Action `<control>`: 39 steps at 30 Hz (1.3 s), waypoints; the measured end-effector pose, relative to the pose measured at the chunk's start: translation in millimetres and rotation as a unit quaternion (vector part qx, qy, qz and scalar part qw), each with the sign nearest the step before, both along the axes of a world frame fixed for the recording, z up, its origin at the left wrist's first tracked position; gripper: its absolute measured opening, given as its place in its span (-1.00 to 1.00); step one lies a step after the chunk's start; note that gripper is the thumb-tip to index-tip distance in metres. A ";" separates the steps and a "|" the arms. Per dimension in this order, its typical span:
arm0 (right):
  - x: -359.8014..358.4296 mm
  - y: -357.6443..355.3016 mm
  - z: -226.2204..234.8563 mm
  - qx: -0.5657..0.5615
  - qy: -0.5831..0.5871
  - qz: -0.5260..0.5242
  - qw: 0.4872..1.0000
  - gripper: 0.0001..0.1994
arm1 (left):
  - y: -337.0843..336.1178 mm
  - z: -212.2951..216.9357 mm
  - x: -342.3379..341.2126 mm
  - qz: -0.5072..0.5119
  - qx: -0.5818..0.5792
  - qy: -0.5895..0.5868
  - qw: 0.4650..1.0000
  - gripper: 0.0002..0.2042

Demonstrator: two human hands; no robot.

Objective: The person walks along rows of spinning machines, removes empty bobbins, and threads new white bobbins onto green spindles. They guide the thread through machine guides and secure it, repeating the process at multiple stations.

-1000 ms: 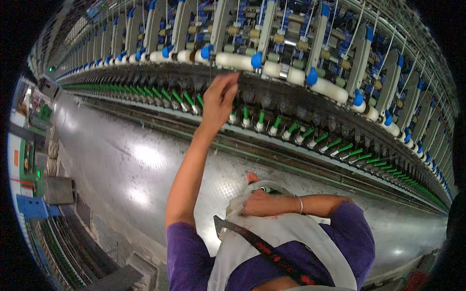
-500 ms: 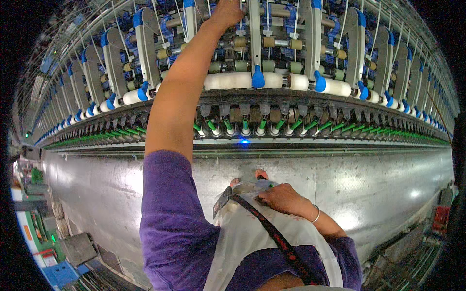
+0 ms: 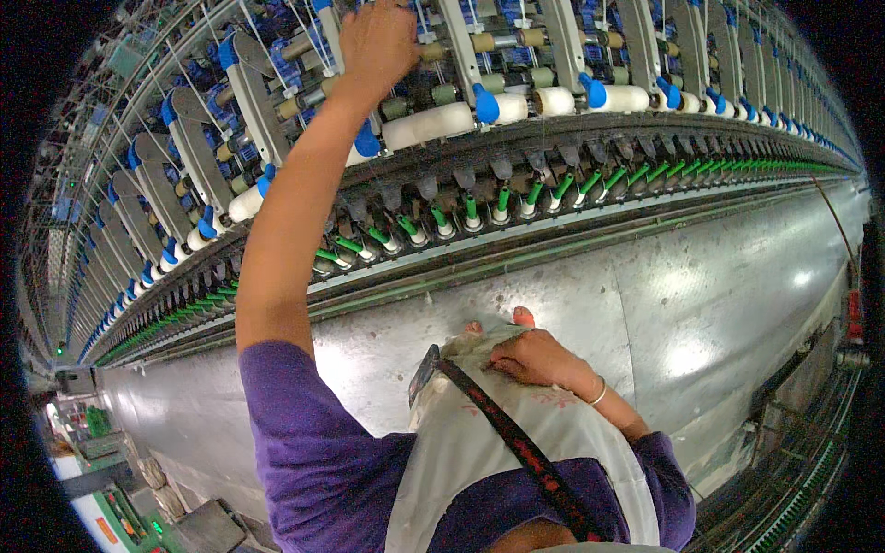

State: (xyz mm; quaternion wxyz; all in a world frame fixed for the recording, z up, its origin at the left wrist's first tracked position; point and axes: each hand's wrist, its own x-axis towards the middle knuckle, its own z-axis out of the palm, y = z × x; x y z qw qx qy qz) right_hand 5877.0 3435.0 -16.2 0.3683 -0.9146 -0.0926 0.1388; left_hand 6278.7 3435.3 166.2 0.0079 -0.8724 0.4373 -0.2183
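Observation:
My left hand [image 3: 380, 41] reaches up into the roller section of a long spinning machine, its knuckles bent and fingertips hidden at the picture's top edge. Beside it are a grey pressure arm [image 3: 458, 41] and tan rollers [image 3: 484, 42]. Below lies a white roller [image 3: 429, 126] between blue-tipped arms. At my waist, my right hand [image 3: 535, 358] is closed against the front of my pale apron [image 3: 461, 415]; what its fingers hold, if anything, is hidden. A bracelet circles that wrist.
Green-topped bobbins [image 3: 442, 221] stand in a long row below the rollers, along a metal rail [image 3: 516, 256]. The grey floor [image 3: 682, 295] runs beside the machine. More machinery [image 3: 793, 498] stands at the lower right, and a dark box [image 3: 210, 527] at the lower left.
The view has turned, so the machine now slants up to the right. My left hand appears slightly lower and farther left in the picture. My right hand stays by the apron.

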 end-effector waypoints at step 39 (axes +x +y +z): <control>293.8 -52.1 -13.8 0.738 -0.172 -0.460 0.462 -0.86 | 139.3 -287.0 -199.5 -0.063 -0.171 0.654 0.735 -0.64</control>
